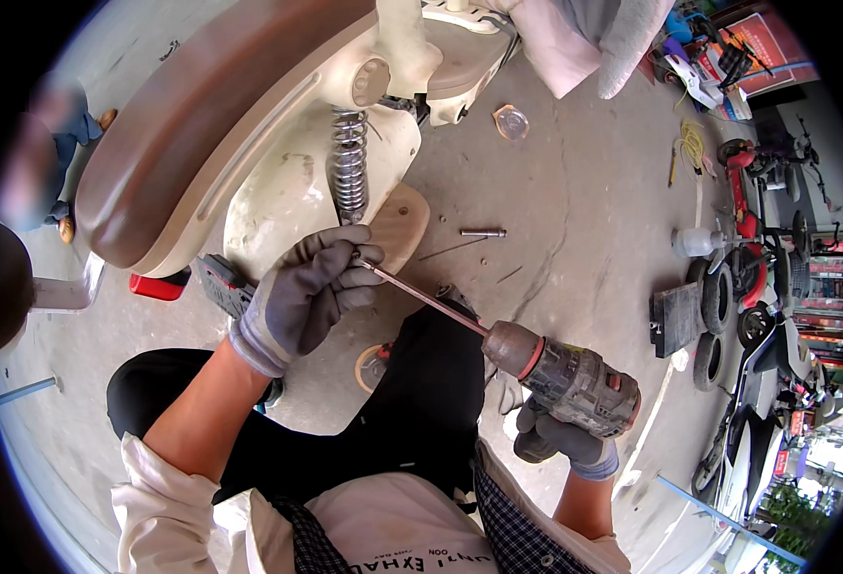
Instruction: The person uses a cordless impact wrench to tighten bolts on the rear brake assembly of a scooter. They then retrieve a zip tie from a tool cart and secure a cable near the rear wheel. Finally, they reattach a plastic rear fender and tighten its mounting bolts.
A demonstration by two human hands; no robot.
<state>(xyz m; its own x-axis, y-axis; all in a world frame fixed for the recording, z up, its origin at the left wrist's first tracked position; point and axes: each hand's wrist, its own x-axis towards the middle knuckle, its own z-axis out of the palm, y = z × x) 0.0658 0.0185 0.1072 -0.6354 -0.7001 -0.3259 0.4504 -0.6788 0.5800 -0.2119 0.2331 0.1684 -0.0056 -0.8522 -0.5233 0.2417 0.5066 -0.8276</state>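
My right hand [565,435], in a grey glove, is closed round the handle of a worn, dark cordless drill [584,387]. A long, thin screwdriver bit [431,298] runs from its chuck up and left to my left hand [311,292]. That hand, also gloved, pinches a small metal piece [357,256] at the bit's tip; its exact kind is too small to tell. Just above the left fingers is the coil-spring shock absorber [350,163] of a cream scooter [278,182] with a brown seat [206,115]. The shock's lower end is partly hidden by my glove.
On the concrete floor lie a metal bolt [483,232], a thin rod [450,249] and a clear plastic lid-like piece [511,122]. Tyres [718,298], a black case [675,322] and a red scooter [742,196] stand at the right. A blurred person [39,163] is far left.
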